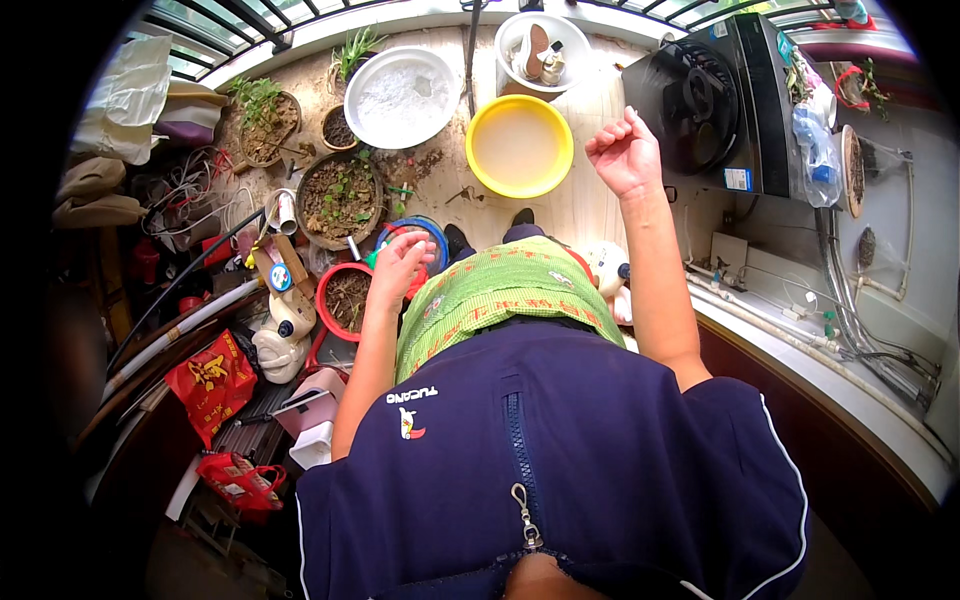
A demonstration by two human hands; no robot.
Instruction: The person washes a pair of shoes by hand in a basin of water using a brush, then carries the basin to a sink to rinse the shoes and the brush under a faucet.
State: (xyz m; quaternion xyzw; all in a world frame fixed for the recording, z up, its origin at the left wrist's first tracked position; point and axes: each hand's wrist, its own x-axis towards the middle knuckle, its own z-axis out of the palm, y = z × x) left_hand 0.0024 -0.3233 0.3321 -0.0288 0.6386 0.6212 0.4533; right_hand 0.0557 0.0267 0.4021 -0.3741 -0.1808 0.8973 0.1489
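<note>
My left hand (403, 264) is raised above the red-rimmed pot (346, 301) and the blue basin (429, 229), its fingers slightly bent and nothing seen in it. To the right of the yellow basin (519, 187) I hold my right hand (624, 154) up, its fingers curled and nothing visible between them. Cloudy liquid fills the yellow basin. Behind it a white basin (403, 97) contains suds or whitish water, and a white bucket (512, 37) holds shoes (537, 51). A green checked apron (517, 281) covers my lap.
Potted plants (337, 199) stand on the left of the floor, beside tangled cords, pipes and red bags (214, 386). A black appliance (757, 112) is at the right, above hoses and white pipes (765, 315). A railing (247, 22) runs along the far side.
</note>
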